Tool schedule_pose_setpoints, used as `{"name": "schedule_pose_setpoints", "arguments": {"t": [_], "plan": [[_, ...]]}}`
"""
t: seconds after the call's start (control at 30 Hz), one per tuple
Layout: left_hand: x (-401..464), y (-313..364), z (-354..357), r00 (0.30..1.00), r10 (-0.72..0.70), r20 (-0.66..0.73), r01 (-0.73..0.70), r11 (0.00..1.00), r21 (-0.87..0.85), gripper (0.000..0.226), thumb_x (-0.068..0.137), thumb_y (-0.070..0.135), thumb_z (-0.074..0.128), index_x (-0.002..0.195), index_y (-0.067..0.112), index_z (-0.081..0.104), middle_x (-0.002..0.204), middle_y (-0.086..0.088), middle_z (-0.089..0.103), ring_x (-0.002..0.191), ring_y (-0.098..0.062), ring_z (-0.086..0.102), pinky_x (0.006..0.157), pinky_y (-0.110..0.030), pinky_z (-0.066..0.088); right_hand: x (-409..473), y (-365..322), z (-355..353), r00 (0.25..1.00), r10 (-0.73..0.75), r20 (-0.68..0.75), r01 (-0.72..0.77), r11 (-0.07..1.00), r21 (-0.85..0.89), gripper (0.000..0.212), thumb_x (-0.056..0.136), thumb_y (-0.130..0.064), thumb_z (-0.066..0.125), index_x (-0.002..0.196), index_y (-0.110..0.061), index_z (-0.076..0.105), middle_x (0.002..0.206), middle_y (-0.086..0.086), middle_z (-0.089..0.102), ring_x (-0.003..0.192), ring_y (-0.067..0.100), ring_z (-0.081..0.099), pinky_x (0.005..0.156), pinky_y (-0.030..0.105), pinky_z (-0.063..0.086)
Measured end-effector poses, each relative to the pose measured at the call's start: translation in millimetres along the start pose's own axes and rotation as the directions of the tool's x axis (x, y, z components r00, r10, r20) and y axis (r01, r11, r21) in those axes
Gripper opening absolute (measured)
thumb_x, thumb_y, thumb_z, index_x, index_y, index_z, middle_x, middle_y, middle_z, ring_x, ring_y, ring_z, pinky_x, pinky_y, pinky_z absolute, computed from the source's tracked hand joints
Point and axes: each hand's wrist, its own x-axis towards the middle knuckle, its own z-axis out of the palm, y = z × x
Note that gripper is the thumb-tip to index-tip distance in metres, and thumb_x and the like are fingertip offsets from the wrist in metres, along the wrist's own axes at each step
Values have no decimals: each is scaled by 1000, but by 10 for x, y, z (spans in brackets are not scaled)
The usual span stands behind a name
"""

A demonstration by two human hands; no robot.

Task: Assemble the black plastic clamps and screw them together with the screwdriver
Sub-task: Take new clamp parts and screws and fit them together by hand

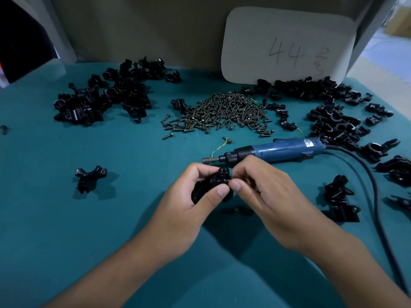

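Note:
My left hand (pixel 191 203) grips a black plastic clamp (pixel 214 182) above the teal table, thumb pressed on its side. Beside it, my right hand (pixel 260 190) pinches the clamp's right end between thumb and forefinger; whether a screw sits under the fingertips is hidden. The blue electric screwdriver (pixel 273 150) lies on the table just behind both hands, bit pointing left, untouched. A heap of dark screws (pixel 224 112) lies further back at the centre.
Piles of black clamp parts lie at the back left (pixel 100 96) and right (pixel 333 112). A single clamp piece (pixel 89 177) sits left of my hands. More pieces (pixel 340 196) lie at right beside the screwdriver's black cable (pixel 375 196). A white card (pixel 287 43) leans against the back wall.

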Motion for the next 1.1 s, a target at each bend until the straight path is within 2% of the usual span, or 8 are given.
{"name": "schedule_pose_setpoints", "arguments": {"t": [0.17,0.37,0.6,0.7,0.8,0.9,1.0,1.1], "plan": [[12,-10,-11,999,11,-31,-9,998,59,25,83,50,66,105,38,62,105,12,72,97,-4,66,84,-16,49,4,-11,-24,998,65,16,-67,985,157,20,99,-49,50,88,-33,48,85,-13,56,77,10,52,63,13,38],[-43,-2,-1,999,40,-17,-36,982,187,26,84,54,63,107,43,57,101,20,68,93,-1,65,79,-12,47,-7,-36,19,995,68,68,-73,994,85,37,101,-57,27,75,-34,40,72,-15,49,69,9,48,59,20,33],[-43,-26,-1,999,46,0,-45,978,203,28,85,54,62,109,39,58,104,14,70,99,-11,67,83,-21,50,-27,-45,45,986,162,24,-163,985,61,52,95,-68,18,73,-34,51,62,-15,54,62,13,51,55,29,36],[-34,-25,-5,999,44,-12,-41,981,188,26,85,54,63,107,41,58,103,16,70,97,-6,67,81,-17,49,-38,-57,4,994,104,33,-104,995,-4,44,97,-66,20,77,-35,43,74,-16,54,70,14,51,58,39,39],[-14,-20,-12,998,44,-38,-38,988,152,25,84,53,63,106,42,59,103,18,70,95,-1,66,81,-14,48,-42,-35,-40,997,64,31,-63,998,-29,24,95,-58,34,88,-36,40,85,-22,53,78,8,51,59,32,34],[-29,-20,-11,999,38,-30,-33,988,154,23,84,52,64,105,43,59,102,18,70,95,-1,66,80,-13,47,-38,-45,-41,998,28,60,-27,1000,-14,18,98,-51,36,88,-36,38,84,-19,50,79,9,50,60,32,36],[-37,-24,-14,999,49,-24,-43,980,196,24,85,54,63,107,44,57,102,19,69,94,-2,65,79,-13,48,-22,-62,-31,996,23,84,-23,1000,2,28,100,-53,27,79,-37,38,76,-13,49,73,14,49,60,40,41],[-44,-33,-3,998,61,-13,-56,970,237,25,86,54,62,108,42,57,103,19,69,97,-6,66,80,-14,48,-19,-62,-29,993,88,75,-91,995,33,46,97,-62,20,77,-31,48,67,-8,54,65,18,51,59,46,43]]}}
